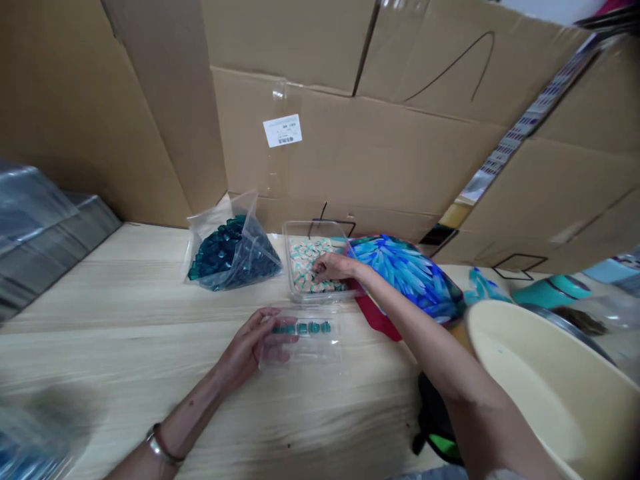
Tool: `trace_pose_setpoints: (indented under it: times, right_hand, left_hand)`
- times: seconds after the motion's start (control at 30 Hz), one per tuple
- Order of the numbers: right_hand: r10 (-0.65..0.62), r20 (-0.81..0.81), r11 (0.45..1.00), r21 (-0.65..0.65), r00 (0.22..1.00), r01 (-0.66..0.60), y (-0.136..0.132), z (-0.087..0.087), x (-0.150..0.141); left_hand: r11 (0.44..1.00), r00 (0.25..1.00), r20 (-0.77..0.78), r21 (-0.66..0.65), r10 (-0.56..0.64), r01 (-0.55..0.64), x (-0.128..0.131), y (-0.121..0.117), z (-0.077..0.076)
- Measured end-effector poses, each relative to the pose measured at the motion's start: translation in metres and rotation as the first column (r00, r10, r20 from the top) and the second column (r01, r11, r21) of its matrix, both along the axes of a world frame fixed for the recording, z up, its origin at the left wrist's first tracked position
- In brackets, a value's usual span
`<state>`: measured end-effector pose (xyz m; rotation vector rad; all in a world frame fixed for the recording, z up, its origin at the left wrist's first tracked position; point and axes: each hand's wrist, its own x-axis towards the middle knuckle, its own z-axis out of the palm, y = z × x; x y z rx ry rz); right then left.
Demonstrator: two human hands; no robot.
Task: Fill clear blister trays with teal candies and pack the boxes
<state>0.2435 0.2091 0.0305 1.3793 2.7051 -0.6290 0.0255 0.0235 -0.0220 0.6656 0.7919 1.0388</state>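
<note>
My left hand grips the left side of a shallow clear plastic tray low over the table. Within the tray, several teal glassy pieces form a row. Beyond it stands a clear plastic tub holding many small white, pinkish and teal pieces. Reaching into the tub, my right hand has its fingers pinched together among these pieces; whatever lies between the fingertips is hidden. A clear bag of dark teal glassy pieces sits left of the tub.
Cardboard walls off the table's back. At the right are a blue-patterned item, a cream basin and a turquoise bottle. Stacked clear plastic boxes stand at the left. The wooden table lies under everything.
</note>
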Motion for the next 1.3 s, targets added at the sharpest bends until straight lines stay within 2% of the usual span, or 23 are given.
trace_pose_setpoints:
  times: [0.17, 0.27, 0.37, 0.47, 0.57, 0.63, 0.7, 0.83, 0.97, 1.07, 1.13, 1.2, 1.3]
  right_hand:
    - [0.096, -0.112, 0.993, -0.054, 0.989, -0.102, 0.01, -0.005, 0.0]
    - [0.112, -0.148, 0.993, -0.02, 0.983, -0.116, 0.015, -0.008, -0.006]
    - [0.124, -0.104, 0.992, 0.035, 0.987, -0.121, 0.013, -0.01, -0.016]
    - [0.062, -0.081, 0.995, 0.085, 0.995, -0.055, 0.007, -0.009, -0.023]
    - [-0.038, -0.142, 0.993, 0.103, 0.989, 0.053, 0.003, -0.008, -0.024]
    - [-0.103, -0.233, 0.992, 0.052, 0.967, 0.118, 0.004, -0.008, -0.021]
    - [-0.177, -0.34, 0.984, -0.076, 0.924, 0.161, 0.006, -0.008, -0.017]
    - [-0.263, -0.439, 0.921, -0.381, 0.859, 0.088, 0.006, -0.005, -0.009]
    - [-0.345, -0.447, 0.843, -0.535, 0.825, 0.063, -0.001, -0.004, -0.011]
    - [-0.414, -0.418, 0.806, -0.58, 0.808, 0.113, -0.006, -0.011, -0.019]
    - [-0.413, -0.4, 0.807, -0.577, 0.819, 0.125, -0.008, -0.017, -0.023]
    - [-0.372, -0.373, 0.834, -0.536, 0.85, 0.13, -0.009, -0.022, -0.025]
    - [-0.271, -0.299, 0.906, -0.399, 0.915, 0.138, -0.012, -0.026, -0.027]
  left_hand:
    - [1.0, 0.999, 0.028, -0.026, 0.017, -0.016, -0.002, 0.003, -0.002]
    - [0.999, 0.999, 0.031, -0.036, 0.014, -0.013, -0.002, 0.002, -0.002]
    - [0.999, 0.999, 0.032, -0.051, 0.011, -0.009, -0.002, 0.002, -0.001]
    - [0.998, 1.0, 0.024, -0.065, 0.013, -0.012, -0.002, 0.002, -0.001]
    - [0.998, 1.0, 0.003, -0.068, 0.011, -0.011, -0.002, 0.002, -0.001]
    - [0.998, 1.0, -0.006, -0.068, 0.014, -0.014, -0.002, 0.003, -0.002]
    - [0.997, 1.0, -0.01, -0.069, 0.02, -0.021, -0.001, 0.003, -0.002]
    - [0.997, 1.0, -0.001, -0.077, 0.005, -0.005, 0.0, 0.002, -0.002]
    - [0.997, 1.0, 0.009, -0.081, -0.015, 0.016, 0.0, 0.001, 0.0]
    - [0.997, 1.0, 0.009, -0.077, -0.023, 0.023, 0.001, 0.0, 0.001]
    - [0.997, 1.0, 0.012, -0.074, -0.028, 0.029, 0.001, 0.001, 0.001]
    - [0.996, 0.999, 0.019, -0.078, -0.033, 0.034, 0.001, 0.001, 0.002]
    - [0.994, 0.999, 0.029, -0.099, -0.036, 0.038, 0.001, 0.001, 0.003]
